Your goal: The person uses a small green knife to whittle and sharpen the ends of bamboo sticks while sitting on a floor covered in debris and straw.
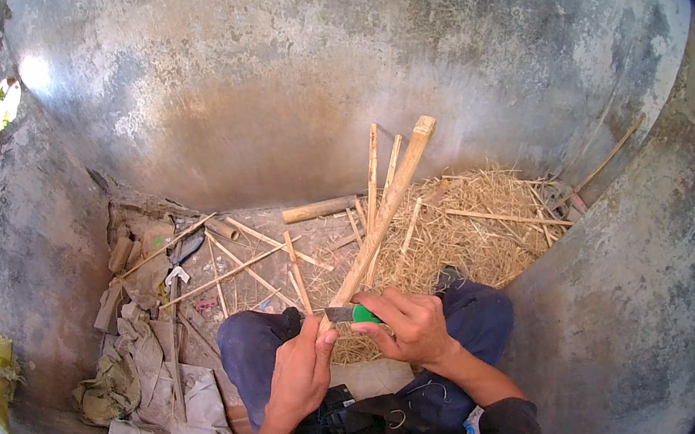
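Left hand grips a long pale bamboo piece, right hand a green-handled metal knife.

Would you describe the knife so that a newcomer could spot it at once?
In front of the grey wall, find the thick pole beside thinner sticks. The knife is at its near end, set apart from the pale sticks by its dark blade and green handle.
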Demonstrator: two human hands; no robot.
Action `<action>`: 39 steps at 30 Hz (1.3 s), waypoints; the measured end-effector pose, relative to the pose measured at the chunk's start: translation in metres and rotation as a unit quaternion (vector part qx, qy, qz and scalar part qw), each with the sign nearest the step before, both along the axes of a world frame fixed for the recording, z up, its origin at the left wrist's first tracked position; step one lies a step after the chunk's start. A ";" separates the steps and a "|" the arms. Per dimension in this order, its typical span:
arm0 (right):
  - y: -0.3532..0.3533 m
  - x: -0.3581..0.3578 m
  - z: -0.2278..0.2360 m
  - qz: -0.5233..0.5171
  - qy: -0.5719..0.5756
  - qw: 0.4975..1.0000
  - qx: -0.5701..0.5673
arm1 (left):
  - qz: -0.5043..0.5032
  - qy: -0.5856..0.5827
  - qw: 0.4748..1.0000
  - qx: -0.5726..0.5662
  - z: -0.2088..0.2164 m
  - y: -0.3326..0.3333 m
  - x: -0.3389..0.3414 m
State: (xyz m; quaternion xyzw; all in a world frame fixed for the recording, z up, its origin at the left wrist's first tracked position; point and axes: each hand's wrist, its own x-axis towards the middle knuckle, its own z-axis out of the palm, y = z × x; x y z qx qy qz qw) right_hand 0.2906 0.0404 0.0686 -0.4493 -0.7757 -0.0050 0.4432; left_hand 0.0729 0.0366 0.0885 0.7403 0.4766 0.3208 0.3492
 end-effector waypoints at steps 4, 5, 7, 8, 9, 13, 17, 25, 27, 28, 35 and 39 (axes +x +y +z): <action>0.000 0.002 0.001 -0.033 -0.010 0.999 0.000 | 0.013 0.048 0.998 0.037 -0.008 -0.001 0.001; 0.001 0.003 0.000 -0.029 -0.009 1.000 0.005 | 0.009 0.051 0.998 0.039 -0.009 0.000 0.002; 0.003 0.008 -0.002 -0.023 -0.007 1.000 0.015 | 0.005 0.060 0.997 0.043 -0.011 0.000 0.002; 0.004 0.009 -0.002 -0.026 -0.007 0.999 0.019 | 0.006 0.066 0.997 0.044 -0.011 0.000 0.002; 0.004 0.011 -0.003 -0.029 -0.007 0.999 0.023 | 0.006 0.072 0.996 0.046 -0.012 -0.001 0.002; 0.014 0.031 0.005 -0.089 0.015 0.996 0.010 | 0.007 0.101 0.995 0.028 -0.019 -0.005 -0.005; 0.017 0.046 0.003 -0.098 0.012 0.995 0.015 | -0.003 0.097 0.995 0.023 -0.022 -0.008 -0.005; 0.044 0.088 0.000 -0.189 0.056 0.978 0.066 | -0.026 0.125 0.992 -0.014 -0.032 -0.019 -0.017; 0.045 0.096 0.005 -0.199 0.059 0.975 0.075 | -0.031 0.127 0.991 -0.019 -0.035 -0.021 -0.019; 0.044 0.097 0.006 -0.200 0.062 0.976 0.063 | -0.031 0.126 0.991 -0.023 -0.036 -0.021 -0.019; 0.046 0.098 -0.002 -0.200 0.095 0.974 0.049 | -0.063 0.094 0.992 -0.060 -0.032 -0.014 -0.024; 0.049 0.096 -0.003 -0.200 0.099 0.972 0.072 | -0.080 0.075 0.991 -0.072 -0.032 -0.011 -0.027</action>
